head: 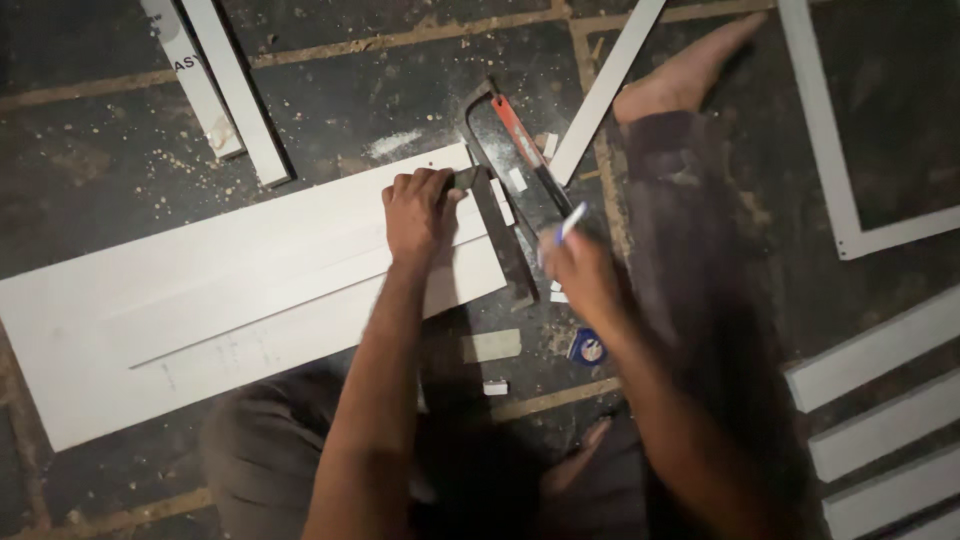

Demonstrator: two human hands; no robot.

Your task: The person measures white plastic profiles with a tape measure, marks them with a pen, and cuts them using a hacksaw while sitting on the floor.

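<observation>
On the dark floor, your left hand (418, 212) presses a metal square (500, 235) onto the white board (230, 290), fingers closed over its handle. Your right hand (578, 272), blurred, pinches a pen (571, 222) beside the square's blade. A hacksaw (520, 140) lies just beyond. A small blue packet (588, 348) sits near your right wrist. Four white strips (880, 420) lie stacked at right.

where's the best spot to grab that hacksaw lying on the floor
Probably by the end of the hacksaw nearest the person, coming from the right: the right hand is closest there, the left hand pins a metal square beside it. The handle itself is too dark to make out.
</observation>
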